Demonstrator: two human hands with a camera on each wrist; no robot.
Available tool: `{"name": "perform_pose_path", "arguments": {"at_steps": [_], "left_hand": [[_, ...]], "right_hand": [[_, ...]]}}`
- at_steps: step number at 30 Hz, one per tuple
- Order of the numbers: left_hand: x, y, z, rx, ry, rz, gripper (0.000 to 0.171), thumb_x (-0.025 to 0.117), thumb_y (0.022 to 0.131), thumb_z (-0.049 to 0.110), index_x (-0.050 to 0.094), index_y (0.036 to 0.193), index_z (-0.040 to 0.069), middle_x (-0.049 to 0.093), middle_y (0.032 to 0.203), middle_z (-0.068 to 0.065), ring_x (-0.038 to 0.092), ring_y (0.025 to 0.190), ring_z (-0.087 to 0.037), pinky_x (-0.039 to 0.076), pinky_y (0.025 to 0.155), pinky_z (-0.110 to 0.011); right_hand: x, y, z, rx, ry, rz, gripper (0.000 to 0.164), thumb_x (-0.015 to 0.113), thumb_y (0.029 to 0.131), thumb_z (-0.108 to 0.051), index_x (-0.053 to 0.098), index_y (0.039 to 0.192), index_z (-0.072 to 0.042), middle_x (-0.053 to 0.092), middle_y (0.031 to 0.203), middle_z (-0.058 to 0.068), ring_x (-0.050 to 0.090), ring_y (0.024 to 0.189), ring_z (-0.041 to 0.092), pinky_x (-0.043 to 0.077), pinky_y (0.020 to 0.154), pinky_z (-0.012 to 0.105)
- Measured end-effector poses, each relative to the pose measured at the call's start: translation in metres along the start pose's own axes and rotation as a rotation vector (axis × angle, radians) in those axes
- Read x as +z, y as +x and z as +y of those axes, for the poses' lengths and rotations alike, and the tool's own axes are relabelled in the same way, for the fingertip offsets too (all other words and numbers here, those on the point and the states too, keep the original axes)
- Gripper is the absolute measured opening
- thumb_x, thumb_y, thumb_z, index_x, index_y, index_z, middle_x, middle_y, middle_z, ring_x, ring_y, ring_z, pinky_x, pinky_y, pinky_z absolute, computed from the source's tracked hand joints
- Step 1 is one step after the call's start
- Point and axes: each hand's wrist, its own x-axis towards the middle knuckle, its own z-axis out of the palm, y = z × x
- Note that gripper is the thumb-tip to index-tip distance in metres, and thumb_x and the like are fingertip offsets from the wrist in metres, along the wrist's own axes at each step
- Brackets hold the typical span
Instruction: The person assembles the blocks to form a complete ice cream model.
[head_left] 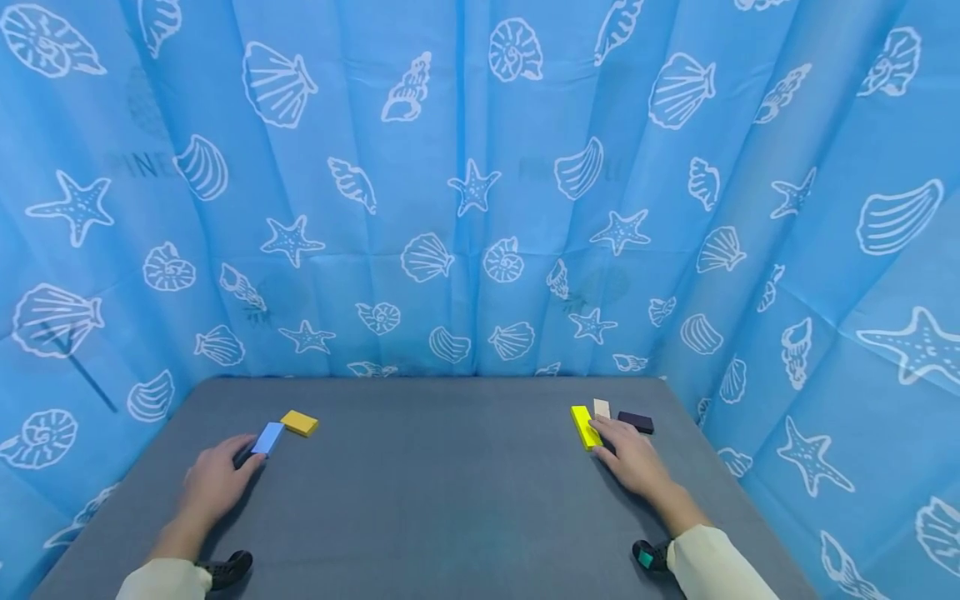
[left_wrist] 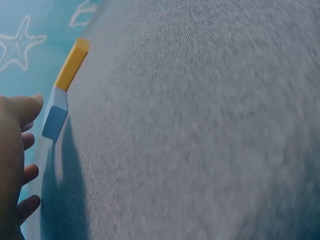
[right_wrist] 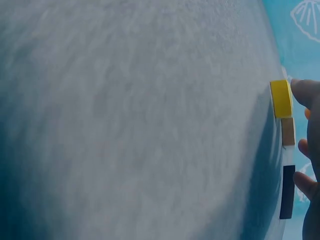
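Left hand (head_left: 215, 482), right hand (head_left: 636, 460) extended forward.

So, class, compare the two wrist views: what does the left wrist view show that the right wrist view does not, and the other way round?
Only the left wrist view shows the left hand, the blue block and the orange block. Only the right wrist view shows the right hand, the yellow block, the tan block and the black block. Both share the grey table and the printed curtain.

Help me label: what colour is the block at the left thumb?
The block is light blue, best in the head view.
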Motion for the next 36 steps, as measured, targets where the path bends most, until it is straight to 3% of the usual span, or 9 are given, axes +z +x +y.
{"name": "perform_pose_path", "arguments": {"at_steps": [9, 16, 22, 29, 36], "left_hand": [[0.004, 0.003, 0.009, -0.103, 0.027, -0.003, 0.053, 0.062, 0.095, 0.033, 0.054, 0.132, -0.004, 0.052, 0.128, -0.033, 0.046, 0.112, -0.051, 0.035, 0.085, -0.062], [0.009, 0.007, 0.014, -0.136, 0.048, 0.051, 0.051, 0.067, 0.092, 0.029, 0.057, 0.129, -0.003, 0.056, 0.122, -0.033, 0.049, 0.101, -0.046, 0.035, 0.081, -0.057], [0.013, 0.008, 0.015, -0.172, 0.030, 0.082, 0.049, 0.069, 0.091, 0.028, 0.058, 0.129, -0.002, 0.055, 0.124, -0.032, 0.046, 0.103, -0.047, 0.032, 0.084, -0.059], [0.012, 0.009, 0.021, -0.239, 0.025, 0.068, 0.050, 0.070, 0.090, 0.028, 0.058, 0.129, -0.001, 0.052, 0.126, -0.033, 0.042, 0.106, -0.047, 0.029, 0.087, -0.059], [0.014, 0.006, 0.028, -0.260, 0.014, 0.064, 0.049, 0.071, 0.089, 0.028, 0.060, 0.127, -0.001, 0.056, 0.122, -0.031, 0.043, 0.103, -0.046, 0.030, 0.085, -0.059]], "right_hand": [[0.005, 0.007, -0.004, 0.013, 0.008, -0.027, 0.041, 0.062, 0.095, -0.017, 0.059, 0.134, -0.006, 0.057, 0.135, 0.014, 0.043, 0.128, 0.041, 0.030, 0.101, 0.064], [0.009, 0.009, -0.003, 0.021, -0.015, -0.022, 0.040, 0.063, 0.095, -0.018, 0.061, 0.133, -0.007, 0.057, 0.135, 0.013, 0.043, 0.128, 0.041, 0.026, 0.102, 0.064], [0.011, 0.010, -0.004, 0.029, -0.026, -0.015, 0.039, 0.064, 0.094, -0.019, 0.062, 0.132, -0.008, 0.058, 0.134, 0.012, 0.044, 0.127, 0.040, 0.027, 0.102, 0.064], [0.014, 0.010, -0.010, 0.021, -0.037, 0.017, 0.038, 0.066, 0.093, -0.021, 0.064, 0.129, -0.009, 0.061, 0.131, 0.010, 0.047, 0.123, 0.037, 0.029, 0.100, 0.063], [0.016, 0.008, -0.015, 0.063, -0.018, 0.011, 0.038, 0.068, 0.092, -0.021, 0.065, 0.128, -0.010, 0.061, 0.131, 0.009, 0.049, 0.120, 0.036, 0.032, 0.098, 0.061]]}}
